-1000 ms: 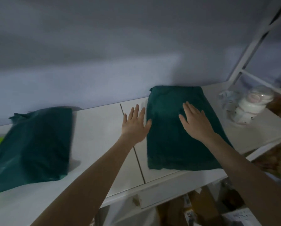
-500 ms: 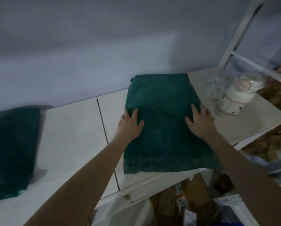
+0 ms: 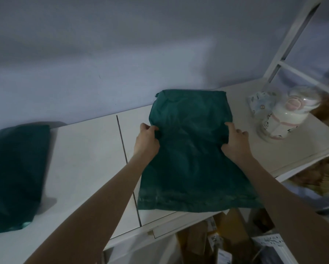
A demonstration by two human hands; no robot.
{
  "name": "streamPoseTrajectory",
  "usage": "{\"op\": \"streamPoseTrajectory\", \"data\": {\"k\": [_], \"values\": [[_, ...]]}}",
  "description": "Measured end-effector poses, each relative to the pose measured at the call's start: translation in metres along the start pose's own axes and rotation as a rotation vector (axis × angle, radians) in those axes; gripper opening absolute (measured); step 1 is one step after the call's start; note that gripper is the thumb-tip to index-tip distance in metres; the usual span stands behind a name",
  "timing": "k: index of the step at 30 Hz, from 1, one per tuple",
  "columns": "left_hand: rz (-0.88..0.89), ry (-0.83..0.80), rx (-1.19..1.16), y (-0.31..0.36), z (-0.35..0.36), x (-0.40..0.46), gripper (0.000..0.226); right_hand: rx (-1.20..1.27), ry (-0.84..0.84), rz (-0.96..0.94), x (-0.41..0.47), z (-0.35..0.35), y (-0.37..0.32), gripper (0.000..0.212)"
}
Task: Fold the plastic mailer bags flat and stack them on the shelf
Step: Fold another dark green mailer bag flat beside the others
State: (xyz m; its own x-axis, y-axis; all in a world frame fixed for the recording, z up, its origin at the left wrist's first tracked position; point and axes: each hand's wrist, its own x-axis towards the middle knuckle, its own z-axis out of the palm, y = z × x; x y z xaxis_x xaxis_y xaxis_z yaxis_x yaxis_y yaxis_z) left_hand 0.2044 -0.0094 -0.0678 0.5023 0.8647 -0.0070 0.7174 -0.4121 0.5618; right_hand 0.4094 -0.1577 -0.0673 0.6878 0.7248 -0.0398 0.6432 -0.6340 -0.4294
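Note:
A dark green mailer bag (image 3: 192, 155) lies flat on the white shelf top (image 3: 87, 149), its near edge reaching the shelf's front. My left hand (image 3: 147, 139) pinches the bag's left edge about halfway up, fingers curled into the plastic. My right hand (image 3: 235, 141) grips the right edge at the same height. The bag narrows between the two hands. A second green mailer bag (image 3: 15, 172) lies at the far left of the shelf, partly out of view.
A white and pink jar (image 3: 280, 119) and a small patterned pouch (image 3: 261, 101) stand on the shelf at the right. A white shelf frame (image 3: 285, 40) rises behind them. Cardboard boxes (image 3: 217, 239) sit below the shelf front. A wall backs the shelf.
Both hands went from lying flat on the bag to curling round its left and right edges. The bag's sides are drawn inward. The view shifted slightly.

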Motion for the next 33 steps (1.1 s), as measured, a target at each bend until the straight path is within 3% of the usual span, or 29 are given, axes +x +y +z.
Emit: {"op": "streamPoseTrajectory", "data": {"k": [4, 9, 16, 19, 25, 28, 30, 33], "values": [[-0.014, 0.022, 0.054, -0.013, -0.020, -0.006, 0.042, 0.000, 0.002, -0.075, -0.007, 0.007, -0.018, 0.069], [-0.064, 0.058, 0.123, -0.044, -0.054, -0.024, 0.042, 0.167, -0.087, -0.163, -0.025, 0.015, -0.055, 0.062], [-0.145, 0.054, 0.079, -0.095, -0.102, -0.054, 0.047, 0.203, -0.136, -0.256, -0.049, 0.031, -0.113, 0.066], [-0.160, 0.044, 0.089, -0.119, -0.119, -0.062, 0.045, 0.216, -0.168, -0.284, -0.057, 0.040, -0.133, 0.057], [-0.080, 0.013, 0.092, -0.154, -0.146, -0.072, 0.052, -0.097, -0.223, -0.358, -0.074, 0.049, -0.166, 0.022], [-0.017, 0.083, 0.051, -0.154, -0.160, -0.072, 0.053, -0.261, -0.197, -0.425, -0.084, 0.040, -0.186, 0.027], [0.013, 0.126, 0.056, -0.147, -0.171, -0.071, 0.053, -0.365, -0.075, -0.469, -0.087, 0.030, -0.205, 0.023], [0.129, 0.207, 0.083, -0.131, -0.191, -0.067, 0.053, -0.237, -0.005, -0.590, -0.085, 0.012, -0.238, 0.030]]}}
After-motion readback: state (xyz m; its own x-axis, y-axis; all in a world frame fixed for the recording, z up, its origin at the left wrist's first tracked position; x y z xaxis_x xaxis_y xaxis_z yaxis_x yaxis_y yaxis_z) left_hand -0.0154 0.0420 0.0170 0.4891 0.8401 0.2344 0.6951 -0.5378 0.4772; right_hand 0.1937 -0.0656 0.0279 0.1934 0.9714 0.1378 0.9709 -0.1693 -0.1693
